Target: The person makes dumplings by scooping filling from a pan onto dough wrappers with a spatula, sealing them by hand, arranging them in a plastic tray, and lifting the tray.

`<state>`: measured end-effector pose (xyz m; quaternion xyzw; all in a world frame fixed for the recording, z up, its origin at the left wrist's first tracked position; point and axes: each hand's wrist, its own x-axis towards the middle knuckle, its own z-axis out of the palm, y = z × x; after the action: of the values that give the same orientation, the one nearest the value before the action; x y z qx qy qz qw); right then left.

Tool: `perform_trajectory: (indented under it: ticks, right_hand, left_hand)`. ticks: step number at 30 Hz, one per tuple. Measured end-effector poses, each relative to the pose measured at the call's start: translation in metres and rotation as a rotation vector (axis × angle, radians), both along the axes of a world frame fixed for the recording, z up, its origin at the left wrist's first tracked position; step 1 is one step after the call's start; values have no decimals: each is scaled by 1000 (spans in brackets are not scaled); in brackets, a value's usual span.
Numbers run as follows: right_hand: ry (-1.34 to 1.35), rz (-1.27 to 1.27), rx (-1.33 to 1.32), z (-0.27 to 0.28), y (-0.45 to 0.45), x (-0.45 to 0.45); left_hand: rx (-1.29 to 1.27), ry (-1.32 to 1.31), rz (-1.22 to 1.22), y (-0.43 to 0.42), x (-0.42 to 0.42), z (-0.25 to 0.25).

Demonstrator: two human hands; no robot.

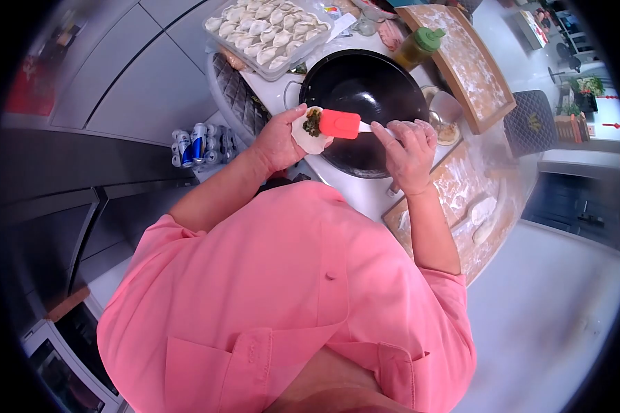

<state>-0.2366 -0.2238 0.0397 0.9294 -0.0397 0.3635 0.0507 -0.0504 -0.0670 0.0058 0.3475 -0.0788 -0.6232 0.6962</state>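
Observation:
A round white dough wrapper (311, 143) with dark green filling (313, 122) on it rests in my left hand (282, 140), held at the near left rim of a large black wok (355, 89). My right hand (410, 153) is closed round the pale handle of a red spatula (339, 124). The spatula's flat head touches or hangs just over the right side of the filling. What lies deep in the wok cannot be made out.
A plastic container of dumplings (265, 34) stands beyond the wok at the left. A green-capped bottle (420, 48), a floured wooden tray (461, 65) and a floured board (455, 199) with dough (482, 210) are at the right. Cans (198, 142) stand at lower left.

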Motion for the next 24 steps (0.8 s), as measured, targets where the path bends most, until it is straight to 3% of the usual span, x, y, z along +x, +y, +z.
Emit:
perform_trajectory:
  ticks: [5,7,11,13,14,16,18,20,22,24]
  right_hand:
    - [-1,-13,9,-1,-4,0]
    - [4,-71,37,-3,-5,0]
    - [125,-179,109,-31,-26,5]
    - [246,-244,187,-53,-37,5]
    - [368,-298,260,-62,-42,5]
    - [415,-349,271,-73,-53,9]
    - [662,-426,218,-81,-67,15]
    - [653,-442,184,-89,-81,26]
    - [662,-385,176,-98,-95,38]
    - [732,-338,105,-97,-104,54]
  left_hand:
    - [-5,37,-1,-2,4,-5]
    - [103,398,-34,-5,7,-5]
    - [1,384,-65,0,10,-30]
    - [55,85,74,7,9,-23]
    - [-1,326,60,9,18,-29]
    - [57,294,130,17,25,-32]
    - [62,242,135,28,34,-43]
    - [70,188,143,33,41,-52]
    - [166,390,180,35,45,-57]
    - [141,395,168,37,45,-61]
